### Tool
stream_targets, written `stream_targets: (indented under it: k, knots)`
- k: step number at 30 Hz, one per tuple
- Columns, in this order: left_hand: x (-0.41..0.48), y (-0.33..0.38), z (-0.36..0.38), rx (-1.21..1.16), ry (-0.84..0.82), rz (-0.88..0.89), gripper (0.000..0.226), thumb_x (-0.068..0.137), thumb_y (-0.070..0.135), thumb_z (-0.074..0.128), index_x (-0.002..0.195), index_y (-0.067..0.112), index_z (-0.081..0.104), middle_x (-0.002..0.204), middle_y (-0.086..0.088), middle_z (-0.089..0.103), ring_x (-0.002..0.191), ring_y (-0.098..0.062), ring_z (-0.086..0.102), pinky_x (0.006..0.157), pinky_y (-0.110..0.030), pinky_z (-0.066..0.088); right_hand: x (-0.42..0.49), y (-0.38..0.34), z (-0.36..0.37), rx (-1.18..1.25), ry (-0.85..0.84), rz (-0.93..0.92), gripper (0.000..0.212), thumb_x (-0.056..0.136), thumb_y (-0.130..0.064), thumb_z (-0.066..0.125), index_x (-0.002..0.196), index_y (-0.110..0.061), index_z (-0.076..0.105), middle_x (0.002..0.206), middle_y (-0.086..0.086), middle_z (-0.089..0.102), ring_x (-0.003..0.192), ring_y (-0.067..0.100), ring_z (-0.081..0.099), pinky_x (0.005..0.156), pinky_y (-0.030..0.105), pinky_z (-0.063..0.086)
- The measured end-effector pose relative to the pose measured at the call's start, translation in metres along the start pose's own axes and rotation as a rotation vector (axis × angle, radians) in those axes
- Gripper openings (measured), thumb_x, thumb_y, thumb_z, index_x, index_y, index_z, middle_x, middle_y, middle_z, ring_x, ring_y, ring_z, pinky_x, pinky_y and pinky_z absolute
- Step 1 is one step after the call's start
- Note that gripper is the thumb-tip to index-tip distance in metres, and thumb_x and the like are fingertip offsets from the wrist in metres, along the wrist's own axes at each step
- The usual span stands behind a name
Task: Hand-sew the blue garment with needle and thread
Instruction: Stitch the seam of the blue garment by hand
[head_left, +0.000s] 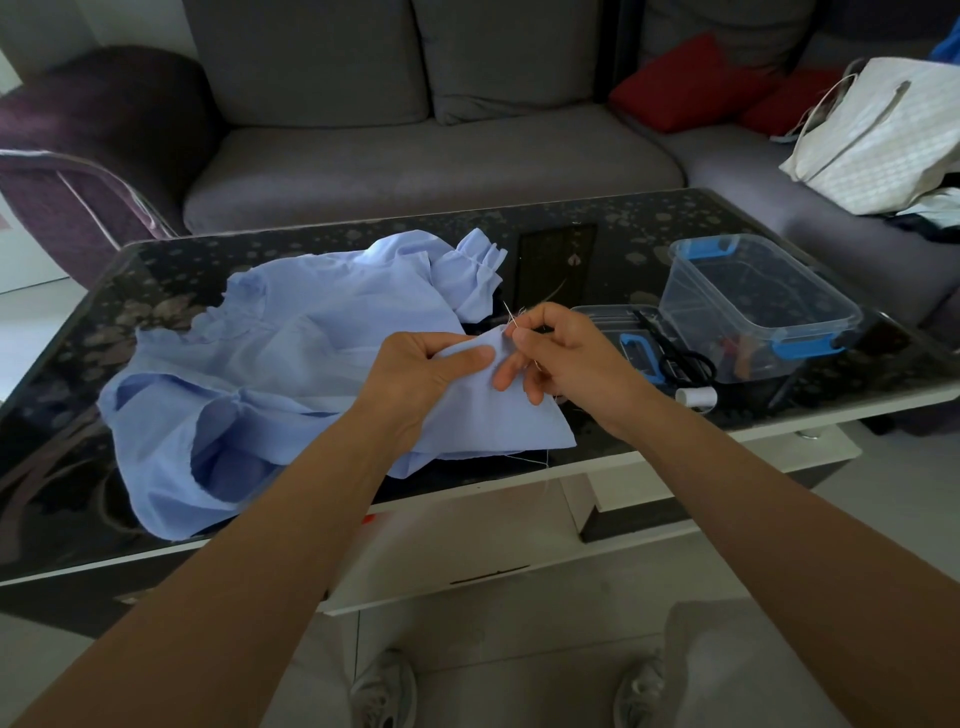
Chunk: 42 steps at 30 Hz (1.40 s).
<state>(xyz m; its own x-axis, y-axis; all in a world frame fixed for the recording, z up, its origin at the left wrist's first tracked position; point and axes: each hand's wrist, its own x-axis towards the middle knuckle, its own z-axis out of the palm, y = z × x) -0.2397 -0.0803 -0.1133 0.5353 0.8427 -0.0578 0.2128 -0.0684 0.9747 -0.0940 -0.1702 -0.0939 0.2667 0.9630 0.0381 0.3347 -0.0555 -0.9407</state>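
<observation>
On your right, the clear box (758, 306), scissors (685, 358) and thread spool (697, 398) block the surface (561, 249); the blue garment (311, 332) fills the left, with a bare strip between.

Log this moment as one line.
phase: stitching | left hand: grips garment edge | right hand: pinches needle at fabric | scissors: lying beside box

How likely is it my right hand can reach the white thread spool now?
Probably yes: the white thread spool lies just right of the right hand with nothing between, though its fingers are busy pinching the needle.
</observation>
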Motion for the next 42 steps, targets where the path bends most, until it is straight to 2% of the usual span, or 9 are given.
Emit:
stream_targets:
  k: [4,9,18,22,25,29,33,36,42]
  knots:
    - [-0.001,0.001,0.0,0.028,0.019,0.022,0.011,0.087,0.026,0.071,0.078,0.019,0.073,0.081,0.001,0.069,0.073,-0.006,0.059,0.063,-0.007,0.045,0.001,-0.001,-0.001,-0.028,0.047,0.025,0.016,0.104,-0.016,0.04,0.108,-0.007,0.053,0.07,0.005,0.064,0.041,0.004,0.044,0.045,0.011,0.038]
    - [0.0,0.001,0.0,0.037,0.011,0.016,0.013,0.086,0.029,0.072,0.075,0.022,0.072,0.082,0.001,0.069,0.081,-0.012,0.059,0.076,-0.021,0.045,0.002,0.0,-0.003,-0.009,0.113,0.068,0.014,0.103,-0.015,0.041,0.108,-0.01,0.054,0.068,0.005,0.06,0.04,0.001,0.046,0.042,0.01,0.035]
    - [0.003,-0.002,0.001,0.006,0.029,-0.031,0.013,0.085,0.031,0.073,0.084,0.019,0.075,0.096,-0.006,0.072,0.093,-0.018,0.061,0.084,-0.025,0.046,0.003,-0.001,-0.001,0.006,0.129,0.136,0.015,0.102,-0.017,0.044,0.109,-0.011,0.056,0.068,-0.001,0.051,0.049,0.001,0.047,0.047,0.01,0.037]
    - [0.006,-0.003,0.001,-0.189,0.085,-0.135,0.011,0.082,0.028,0.077,0.073,0.021,0.076,0.094,-0.004,0.074,0.101,-0.025,0.066,0.094,-0.034,0.052,0.007,0.002,-0.005,-0.038,0.116,0.306,0.016,0.099,-0.021,0.048,0.101,-0.011,0.061,0.069,-0.003,0.044,0.06,0.008,0.039,0.054,0.022,0.032]
    - [0.01,-0.004,0.001,-0.287,0.143,-0.183,0.011,0.08,0.029,0.078,0.075,0.02,0.074,0.101,-0.006,0.073,0.107,-0.028,0.064,0.102,-0.044,0.048,0.008,0.005,-0.011,-0.035,0.267,0.381,0.016,0.095,-0.021,0.049,0.082,-0.014,0.053,0.067,-0.002,0.041,0.06,0.01,0.037,0.054,0.024,0.03]
    - [0.012,-0.006,0.001,-0.36,0.153,-0.2,0.015,0.081,0.028,0.078,0.088,0.016,0.072,0.11,-0.009,0.07,0.109,-0.028,0.063,0.103,-0.046,0.048,0.006,0.005,-0.009,0.005,0.441,0.216,0.01,0.096,-0.02,0.052,0.092,-0.012,0.058,0.072,-0.004,0.05,0.065,0.006,0.046,0.06,0.018,0.038]
    - [0.012,-0.007,0.002,-0.395,0.117,-0.196,0.011,0.083,0.024,0.076,0.082,0.014,0.074,0.103,-0.011,0.073,0.108,-0.031,0.065,0.1,-0.044,0.05,0.002,0.002,0.005,-0.153,0.268,-0.084,0.011,0.09,-0.024,0.067,0.087,-0.013,0.067,0.063,0.002,0.058,0.053,0.002,0.047,0.058,0.011,0.04]
    - [0.01,-0.007,0.002,-0.43,0.071,-0.19,0.015,0.087,0.02,0.071,0.09,0.006,0.073,0.104,-0.016,0.073,0.106,-0.033,0.067,0.095,-0.043,0.053,0.004,0.012,0.016,-0.27,0.217,-0.127,0.019,0.079,-0.037,0.078,0.078,-0.023,0.065,0.052,-0.004,0.047,0.044,0.005,0.041,0.049,0.012,0.032]
    - [0.009,-0.007,0.0,-0.468,0.013,-0.154,0.062,0.062,0.037,0.086,0.11,0.003,0.069,0.116,-0.019,0.069,0.113,-0.036,0.063,0.102,-0.051,0.048,0.011,0.017,0.024,-0.287,0.285,-0.149,0.018,0.079,-0.031,0.079,0.073,-0.026,0.063,0.054,-0.017,0.048,0.051,-0.007,0.05,0.054,0.007,0.034]
